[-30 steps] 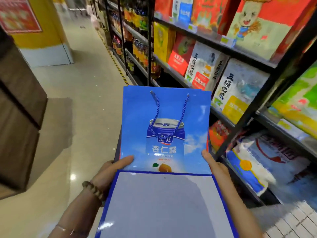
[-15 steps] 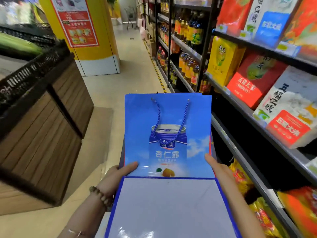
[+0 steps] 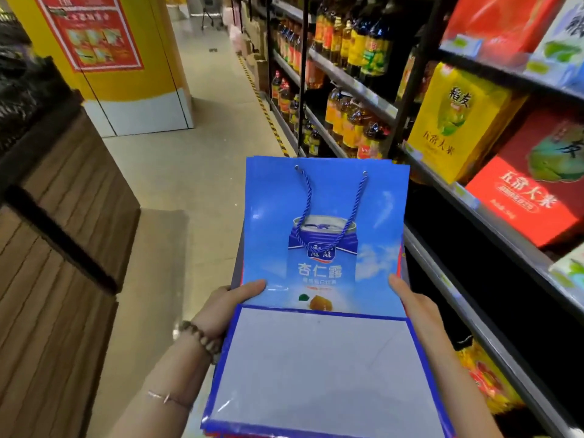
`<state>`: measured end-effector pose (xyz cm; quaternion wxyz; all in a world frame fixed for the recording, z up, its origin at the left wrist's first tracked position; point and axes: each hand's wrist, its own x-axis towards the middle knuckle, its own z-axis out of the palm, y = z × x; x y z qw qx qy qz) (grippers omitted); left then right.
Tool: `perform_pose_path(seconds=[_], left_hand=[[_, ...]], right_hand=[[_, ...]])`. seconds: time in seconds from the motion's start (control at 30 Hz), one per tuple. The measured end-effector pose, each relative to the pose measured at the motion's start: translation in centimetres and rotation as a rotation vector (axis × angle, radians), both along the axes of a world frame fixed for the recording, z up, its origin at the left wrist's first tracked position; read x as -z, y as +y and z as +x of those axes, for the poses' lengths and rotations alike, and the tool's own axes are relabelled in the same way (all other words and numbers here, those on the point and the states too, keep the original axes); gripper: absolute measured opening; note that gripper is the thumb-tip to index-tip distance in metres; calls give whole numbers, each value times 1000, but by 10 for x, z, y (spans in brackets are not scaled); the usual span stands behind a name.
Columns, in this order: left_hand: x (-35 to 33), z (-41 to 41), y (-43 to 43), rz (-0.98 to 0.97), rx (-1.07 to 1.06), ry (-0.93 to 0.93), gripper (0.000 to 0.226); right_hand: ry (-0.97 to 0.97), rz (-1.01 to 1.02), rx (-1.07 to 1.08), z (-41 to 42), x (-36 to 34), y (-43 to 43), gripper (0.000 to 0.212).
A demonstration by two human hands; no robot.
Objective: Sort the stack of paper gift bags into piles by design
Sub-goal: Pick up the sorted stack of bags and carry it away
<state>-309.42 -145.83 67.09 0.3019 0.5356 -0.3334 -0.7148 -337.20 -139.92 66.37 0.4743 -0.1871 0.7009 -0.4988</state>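
Note:
I hold a flat stack of paper gift bags (image 3: 325, 248) in front of me with both hands. The top bag is blue, printed with a drink can, and has a blue rope handle lying on its face; its grey folded base faces me. Red edges of other bags peek out along the stack's right side. My left hand (image 3: 234, 303) grips the stack's left edge, thumb on top of the blue bag. My right hand (image 3: 410, 300) grips the right edge, thumb on the top face.
A shop aisle runs ahead. Black shelves (image 3: 474, 203) on the right carry oil bottles (image 3: 350, 121) and boxed rice (image 3: 455, 121). A wooden display stand (image 3: 60, 222) is on the left, a yellow pillar (image 3: 126, 64) behind it. Tiled floor (image 3: 196, 172) lies between.
The view has swung left and up along the aisle, bringing the pillar and wooden stand into sight. The stack stays held the same way in both hands.

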Motion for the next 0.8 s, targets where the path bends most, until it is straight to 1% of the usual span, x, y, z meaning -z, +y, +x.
perform_pose_path(seconds=[0.07, 0.13, 0.2, 0.27, 0.33, 0.37, 0.43, 0.47, 0.57, 0.63, 0.7, 0.73, 0.8], left_hand=[[1, 4, -57, -7, 52, 2, 70], [2, 7, -109, -9, 120, 14, 72], [2, 4, -158, -5, 175, 11, 62], [2, -4, -199, -7, 222, 0, 55], [5, -16, -240, -14, 274, -43, 54], [9, -24, -260, -20, 296, -73, 49], [17, -42, -299, -29, 340, -109, 38], [23, -53, -320, -35, 367, -115, 38], [38, -91, -380, -73, 464, -130, 58], [48, -120, -422, -88, 517, -160, 62], [55, -148, -459, -81, 572, -177, 72], [58, -161, -476, -79, 602, -191, 77], [65, -185, -507, -76, 658, -211, 79]], right_hand=[[9, 22, 69, 10, 2, -38, 42], [-5, 22, 131, 20, -1, -70, 42], [4, 40, 201, 23, 0, -104, 47], [10, 69, 268, 24, 0, -130, 47], [11, 79, 310, 20, 1, -156, 44], [9, 74, 330, 17, 3, -170, 43], [-1, 65, 366, 6, 13, -196, 36], [-2, 60, 383, -2, 20, -210, 31], [-4, 39, 429, -29, 40, -255, 23], [-24, 45, 468, -51, 54, -285, 23], [-58, 56, 502, -71, 66, -313, 24], [-74, 58, 520, -78, 71, -325, 27], [-96, 97, 520, -94, 80, -345, 43]])
